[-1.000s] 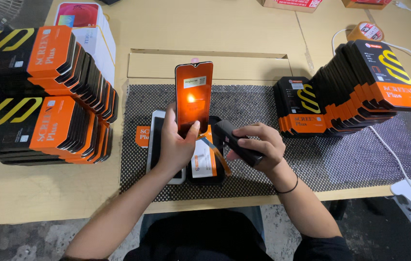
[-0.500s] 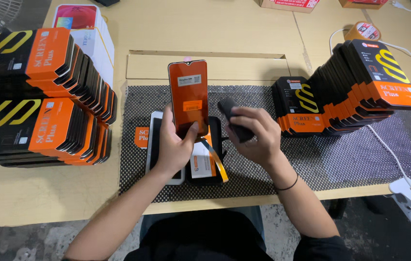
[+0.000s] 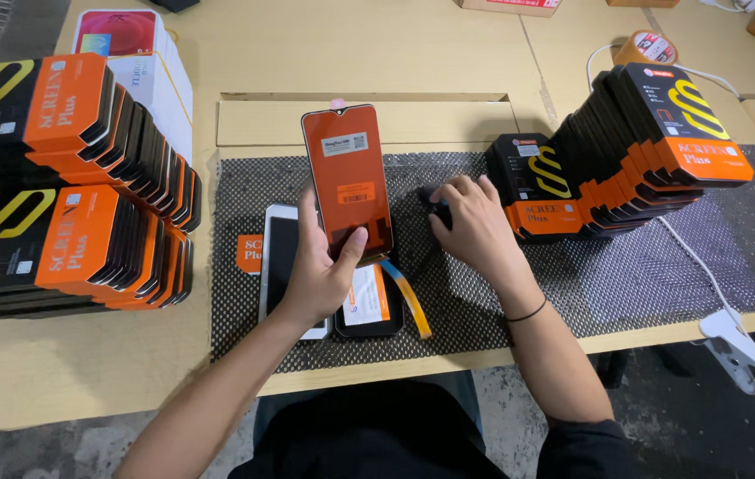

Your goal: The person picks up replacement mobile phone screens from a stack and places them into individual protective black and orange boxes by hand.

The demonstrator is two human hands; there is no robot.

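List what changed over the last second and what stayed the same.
The right hand moved away from the orange screen panel, carrying the small black device down onto the mesh mat beside the short box stack. The left hand kept holding the panel upright; its glow is gone. The white phone and the box stacks stayed put.

Phone-parts packing workshop: stacked screen boxes [image 3: 76,168], workbench mat [image 3: 590,275].
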